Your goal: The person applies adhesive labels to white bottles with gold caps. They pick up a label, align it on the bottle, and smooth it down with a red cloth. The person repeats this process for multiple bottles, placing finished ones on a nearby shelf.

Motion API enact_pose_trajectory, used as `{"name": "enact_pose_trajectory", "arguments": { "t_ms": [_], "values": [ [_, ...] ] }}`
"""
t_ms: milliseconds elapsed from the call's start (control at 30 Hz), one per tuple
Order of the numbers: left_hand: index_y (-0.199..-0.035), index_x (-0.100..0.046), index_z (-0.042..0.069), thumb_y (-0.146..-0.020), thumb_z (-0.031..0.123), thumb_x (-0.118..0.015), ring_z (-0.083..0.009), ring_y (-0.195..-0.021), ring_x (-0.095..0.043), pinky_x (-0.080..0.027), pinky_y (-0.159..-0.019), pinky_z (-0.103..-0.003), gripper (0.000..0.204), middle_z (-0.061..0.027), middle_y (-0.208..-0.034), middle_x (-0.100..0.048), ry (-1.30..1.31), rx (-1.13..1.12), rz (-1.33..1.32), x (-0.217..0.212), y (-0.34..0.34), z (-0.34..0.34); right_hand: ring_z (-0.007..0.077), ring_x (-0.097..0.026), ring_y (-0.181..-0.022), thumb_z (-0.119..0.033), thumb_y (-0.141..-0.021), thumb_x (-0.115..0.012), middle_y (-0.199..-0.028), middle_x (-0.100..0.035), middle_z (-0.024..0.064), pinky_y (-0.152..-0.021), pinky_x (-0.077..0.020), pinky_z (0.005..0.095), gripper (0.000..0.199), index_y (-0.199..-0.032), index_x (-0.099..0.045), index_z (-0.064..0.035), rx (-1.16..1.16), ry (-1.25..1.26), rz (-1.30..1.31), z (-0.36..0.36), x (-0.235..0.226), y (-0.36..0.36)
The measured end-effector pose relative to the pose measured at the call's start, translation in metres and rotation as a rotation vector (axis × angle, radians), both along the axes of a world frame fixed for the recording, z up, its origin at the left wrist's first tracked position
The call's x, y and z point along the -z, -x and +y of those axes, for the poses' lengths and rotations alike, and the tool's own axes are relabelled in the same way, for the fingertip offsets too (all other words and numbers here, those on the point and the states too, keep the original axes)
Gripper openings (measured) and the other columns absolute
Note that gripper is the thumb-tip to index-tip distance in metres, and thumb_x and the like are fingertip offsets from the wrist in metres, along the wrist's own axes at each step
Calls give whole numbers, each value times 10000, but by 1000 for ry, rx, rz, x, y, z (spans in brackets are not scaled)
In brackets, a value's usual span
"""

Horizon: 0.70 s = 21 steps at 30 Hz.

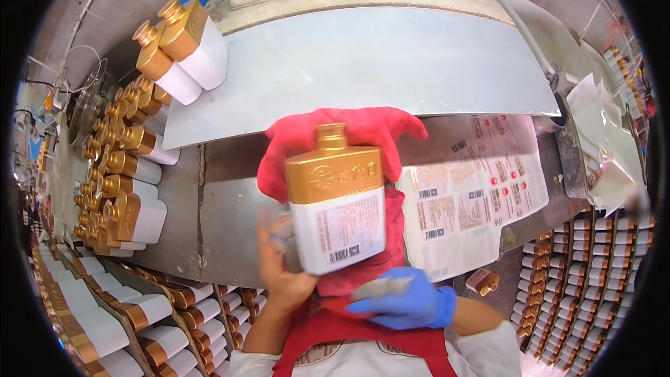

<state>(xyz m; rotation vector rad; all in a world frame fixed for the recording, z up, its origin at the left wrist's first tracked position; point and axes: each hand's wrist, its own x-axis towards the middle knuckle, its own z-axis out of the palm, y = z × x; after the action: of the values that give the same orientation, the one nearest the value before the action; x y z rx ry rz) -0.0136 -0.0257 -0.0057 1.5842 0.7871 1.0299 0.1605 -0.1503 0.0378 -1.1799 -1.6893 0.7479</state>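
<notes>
The left hand (283, 269) grips a bottle (336, 199) from its lower left, fingers wrapped round the white body and thumb curled against the side; the gold shoulder and cap point up and away. Behind the bottle lies a red cloth (349, 143), spread over the grey bench (223, 202). Below the bottle, the right hand (405, 300), in a blue glove, rests with fingers pressed together and pointing left, touching the cloth's lower edge; whether it pinches anything cannot be told. Right of the bottle lie sheets of labels (474, 181). Left of the bottle stand more gold-and-white bottles (132, 188), with further rows (105, 307) lower down
</notes>
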Motion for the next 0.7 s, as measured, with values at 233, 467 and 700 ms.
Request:
{"name": "enact_pose_trajectory", "arguments": {
  "t_ms": [233, 467, 700],
  "values": [
    [-1158, -671, 134, -623, 196, -775, -411, -1212, -418, -267, -1039, -631, 548, -185, -1289, -490, -805, 110, 605, -41, -13, 0, 135, -623, -822, -16, -865, -589, -931, -653, 81, -786, -514, 291, 145, -1008, -595, 8, 659, 400, 814, -17, 5, -46],
    [-1175, -654, 123, -571, 162, -796, -478, -1266, -346, -314, -1035, -585, 622, -242, -1370, -413, -756, 42, 585, -16, -27, 3, 70, -573, -750, -14, -901, -503, -818, -638, 37, -701, -482, 221, 303, -1164, -651, -8, 610, 616, 639, -26, 7, -42],
    [-1304, -529, 155, -601, 190, -844, -489, -1286, -338, -335, -1016, -580, 772, -242, -1435, -339, -847, 94, 591, -8, -15, 14, 79, -557, -763, -61, -893, -546, -792, -627, 11, -730, -470, 242, 269, -1119, -691, -45, 1123, 504, 230, -102, 31, -152]
  ]
}}
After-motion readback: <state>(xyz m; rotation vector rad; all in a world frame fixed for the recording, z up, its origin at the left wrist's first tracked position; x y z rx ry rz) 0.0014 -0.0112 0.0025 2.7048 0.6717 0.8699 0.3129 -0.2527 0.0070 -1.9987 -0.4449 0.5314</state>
